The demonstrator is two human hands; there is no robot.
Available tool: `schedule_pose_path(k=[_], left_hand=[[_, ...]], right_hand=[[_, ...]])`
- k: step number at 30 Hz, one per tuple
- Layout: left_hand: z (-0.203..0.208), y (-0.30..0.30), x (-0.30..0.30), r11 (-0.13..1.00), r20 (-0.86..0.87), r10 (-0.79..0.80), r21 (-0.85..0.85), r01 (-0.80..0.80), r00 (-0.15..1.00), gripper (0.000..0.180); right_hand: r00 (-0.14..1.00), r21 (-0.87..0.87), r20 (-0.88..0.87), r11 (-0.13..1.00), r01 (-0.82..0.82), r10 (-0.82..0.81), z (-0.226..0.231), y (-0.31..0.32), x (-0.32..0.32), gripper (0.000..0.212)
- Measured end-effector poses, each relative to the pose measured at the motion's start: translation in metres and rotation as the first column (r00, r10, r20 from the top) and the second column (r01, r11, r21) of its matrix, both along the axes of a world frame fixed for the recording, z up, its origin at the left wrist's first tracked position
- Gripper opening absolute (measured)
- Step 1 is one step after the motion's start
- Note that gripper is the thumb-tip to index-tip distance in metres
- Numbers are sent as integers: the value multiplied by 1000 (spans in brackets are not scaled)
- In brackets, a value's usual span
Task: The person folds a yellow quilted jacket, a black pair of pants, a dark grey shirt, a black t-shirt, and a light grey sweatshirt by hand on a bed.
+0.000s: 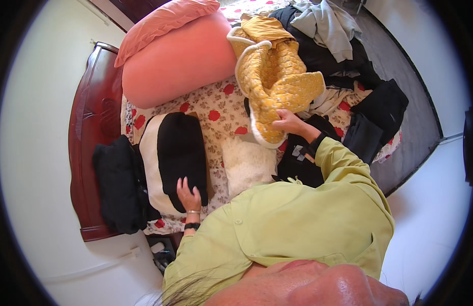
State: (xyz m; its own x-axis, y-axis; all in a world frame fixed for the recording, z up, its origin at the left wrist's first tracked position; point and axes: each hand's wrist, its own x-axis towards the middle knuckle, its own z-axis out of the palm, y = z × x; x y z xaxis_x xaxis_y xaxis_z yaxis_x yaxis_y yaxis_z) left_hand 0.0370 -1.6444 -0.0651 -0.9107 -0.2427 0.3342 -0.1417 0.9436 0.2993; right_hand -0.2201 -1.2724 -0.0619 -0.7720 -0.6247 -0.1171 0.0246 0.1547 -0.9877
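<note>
Yellow quilted garment [271, 71] over the floral bedsheet [214, 105]; near end held by the right hand [290, 123]. Folded black-and-cream bundle [179, 148] touched by the left hand [187, 195], fingers loosely spread. White trim [254, 131] should be kept untwisted during handling.

Our right hand [290, 122] holds a yellow quilted cloth [277, 81] in its fingers [281, 112] above the bed [214, 102]. Our left hand [188, 195] rests on the folded black-and-cream cloth [177, 148], and beyond it we see a pink bundle [180, 64].
</note>
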Motion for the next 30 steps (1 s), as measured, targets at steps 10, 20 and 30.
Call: schedule_pose_path(k=[10, 20, 30], left_hand=[[36, 79, -104, 672, 163, -696, 494, 553, 700, 71], [0, 56, -65, 268, -47, -503, 941, 207, 863, 48], [-68, 40, -64, 263, 53, -25, 964, -45, 998, 40]], right_hand=[[963, -550, 163, 830, -90, 213, 133, -109, 77, 25], [820, -324, 142, 809, -491, 555, 134, -146, 93, 30], [620, -35, 619, 771, 636, -482, -19, 9, -95, 20]])
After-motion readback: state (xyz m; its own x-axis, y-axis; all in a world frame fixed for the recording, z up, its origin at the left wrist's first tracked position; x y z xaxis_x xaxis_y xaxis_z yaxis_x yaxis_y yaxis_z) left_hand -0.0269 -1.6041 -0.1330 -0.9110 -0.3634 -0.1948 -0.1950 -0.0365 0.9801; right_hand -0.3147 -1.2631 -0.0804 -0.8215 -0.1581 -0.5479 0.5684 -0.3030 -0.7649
